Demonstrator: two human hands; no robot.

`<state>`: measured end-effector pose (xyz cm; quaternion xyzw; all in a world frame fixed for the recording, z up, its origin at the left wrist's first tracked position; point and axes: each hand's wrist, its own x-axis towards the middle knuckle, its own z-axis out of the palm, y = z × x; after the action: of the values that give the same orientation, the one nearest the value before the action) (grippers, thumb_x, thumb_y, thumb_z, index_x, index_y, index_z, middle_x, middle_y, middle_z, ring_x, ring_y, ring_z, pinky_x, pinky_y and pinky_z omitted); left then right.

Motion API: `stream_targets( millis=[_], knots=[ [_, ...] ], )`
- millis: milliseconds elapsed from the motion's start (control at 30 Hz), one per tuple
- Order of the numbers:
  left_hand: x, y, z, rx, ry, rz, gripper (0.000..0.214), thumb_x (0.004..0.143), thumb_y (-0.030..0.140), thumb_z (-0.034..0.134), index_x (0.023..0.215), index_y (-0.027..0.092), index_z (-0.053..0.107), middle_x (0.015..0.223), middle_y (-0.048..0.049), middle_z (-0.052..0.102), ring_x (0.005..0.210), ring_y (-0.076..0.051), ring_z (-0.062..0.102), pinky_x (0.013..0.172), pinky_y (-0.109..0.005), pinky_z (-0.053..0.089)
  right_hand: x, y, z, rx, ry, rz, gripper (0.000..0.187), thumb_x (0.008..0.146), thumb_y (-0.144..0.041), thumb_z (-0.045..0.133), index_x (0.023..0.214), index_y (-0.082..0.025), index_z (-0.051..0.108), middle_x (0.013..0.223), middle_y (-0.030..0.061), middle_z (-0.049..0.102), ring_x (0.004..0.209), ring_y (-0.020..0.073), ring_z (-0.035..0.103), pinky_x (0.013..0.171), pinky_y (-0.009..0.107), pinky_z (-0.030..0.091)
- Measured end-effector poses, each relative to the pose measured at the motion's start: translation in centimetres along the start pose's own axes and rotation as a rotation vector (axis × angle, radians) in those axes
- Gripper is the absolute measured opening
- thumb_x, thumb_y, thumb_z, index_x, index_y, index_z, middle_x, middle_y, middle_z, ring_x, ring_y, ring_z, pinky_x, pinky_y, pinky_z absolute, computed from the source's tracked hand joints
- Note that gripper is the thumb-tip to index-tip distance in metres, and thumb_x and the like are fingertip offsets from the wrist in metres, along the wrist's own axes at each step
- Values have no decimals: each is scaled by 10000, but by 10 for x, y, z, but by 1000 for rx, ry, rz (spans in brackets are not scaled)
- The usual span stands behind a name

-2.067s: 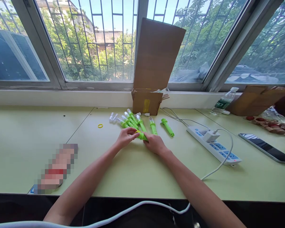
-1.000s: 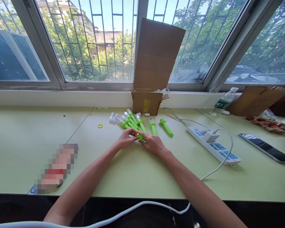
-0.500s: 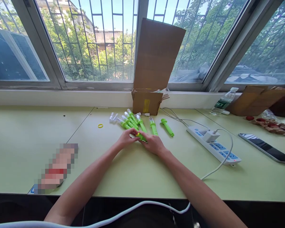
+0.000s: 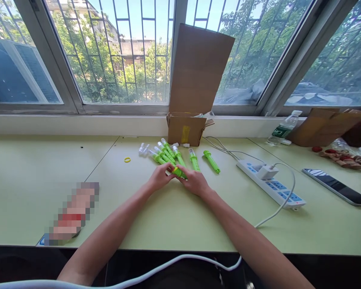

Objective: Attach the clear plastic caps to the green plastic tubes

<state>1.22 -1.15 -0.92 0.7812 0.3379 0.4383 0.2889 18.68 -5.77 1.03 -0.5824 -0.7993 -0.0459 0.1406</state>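
Observation:
Between my hands is a green plastic tube point(image 4: 179, 173) with a yellow ring point(image 4: 175, 169) at its left end. My right hand point(image 4: 196, 182) is closed around the tube's right side. My left hand point(image 4: 160, 178) pinches at the ringed end; its fingertips partly hide the ring. Just beyond lie several green tubes with clear tips point(image 4: 165, 150), close together. Another clear-tipped green tube point(image 4: 194, 159) is right of them, and a green piece without a clear tip point(image 4: 211, 161) lies further right. Clear plastic caps point(image 4: 144, 149) and a loose yellow ring point(image 4: 127, 159) are at the left.
An open cardboard box point(image 4: 186, 130) stands against the windowsill. Rightward are a white power strip point(image 4: 270, 184) with cables, a phone point(image 4: 337, 187), a water bottle point(image 4: 284, 129) and another carton point(image 4: 321, 127). A pixelated object point(image 4: 74, 212) lies at left. A white cable point(image 4: 156, 268) crosses below my arms.
The yellow ring shows more plainly at the tube's left end, and my left fingers have shifted slightly around it. My right hand stays on the tube.

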Motion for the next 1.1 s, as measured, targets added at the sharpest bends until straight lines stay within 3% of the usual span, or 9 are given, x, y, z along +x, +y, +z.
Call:
stream_targets(
  millis=[333, 733, 1100],
  knots=[
    [3, -2, -1, -58, 2, -38, 224, 658, 323, 693, 764, 164, 577, 801, -14, 604, 758, -141, 576, 599, -249, 509, 0, 1, 3, 56, 39, -8, 538, 881, -458, 412, 1381, -287, 314, 1146, 41, 633, 904, 217, 629, 717, 283, 443],
    [3, 2, 0, -68, -28, 103, 160, 749, 305, 627, 750, 159, 563, 923, -41, 529, 803, -122, 555, 615, -237, 544, 0, 3, 8, 34, 48, 4, 556, 869, -464, 431, 1386, -283, 335, 1064, 44, 673, 858, 211, 645, 688, 266, 441],
    [2, 3, -3, 188, -40, 133, 144, 794, 329, 578, 856, 199, 587, 923, -32, 536, 769, -122, 548, 635, -248, 520, 1, 10, 11, 49, 111, -8, 515, 868, -444, 452, 1353, -279, 396, 1040, 43, 681, 796, 206, 655, 652, 268, 440]
  ],
)
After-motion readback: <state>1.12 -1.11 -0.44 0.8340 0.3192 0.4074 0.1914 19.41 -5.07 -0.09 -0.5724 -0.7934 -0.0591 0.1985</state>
